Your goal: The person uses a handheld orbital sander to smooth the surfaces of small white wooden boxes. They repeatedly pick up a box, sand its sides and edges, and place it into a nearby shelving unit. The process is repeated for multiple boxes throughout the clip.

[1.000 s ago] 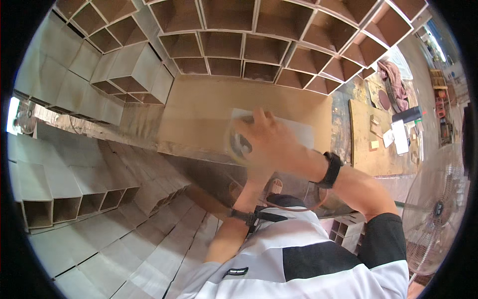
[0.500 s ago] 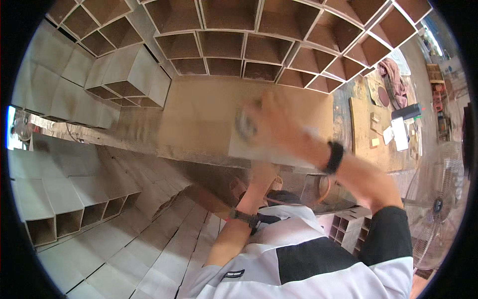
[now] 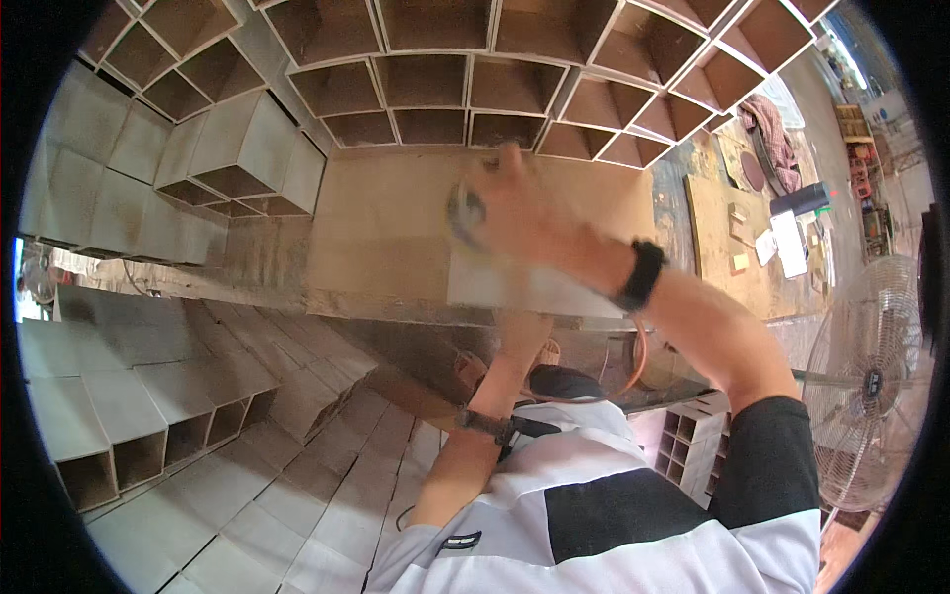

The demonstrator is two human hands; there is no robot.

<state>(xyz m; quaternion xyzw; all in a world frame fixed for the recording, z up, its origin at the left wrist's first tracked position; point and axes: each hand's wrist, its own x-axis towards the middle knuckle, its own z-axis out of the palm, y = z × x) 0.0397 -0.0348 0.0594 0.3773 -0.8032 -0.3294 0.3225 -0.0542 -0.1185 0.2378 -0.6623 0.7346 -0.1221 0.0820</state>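
My right hand (image 3: pixel 510 203) is over a pale flat-topped piece (image 3: pixel 539 287) at the worktable's near edge. Motion smears its fingers, which curl round a roundish dark-and-grey thing (image 3: pixel 466 213), too blurred to name. My left hand (image 3: pixel 524 327) is at the near edge of the pale piece, below my right forearm. Its fingers are hidden or blurred, so its grip does not show. Under both hands lies the brown tabletop (image 3: pixel 381 223).
Pale boxes with open brown compartments (image 3: pixel 426 84) stack along the far side. More pale boxes (image 3: pixel 223 158) stand at left and lower left (image 3: pixel 139 396). At right are a wooden board (image 3: pixel 705 228) with small blocks, a dark cylinder (image 3: pixel 800 198) and a fan (image 3: pixel 871 381).
My right hand, with the blurred round thing, has shifted a little left and away from me. My left hand stays at the near edge. The view has shifted slightly.
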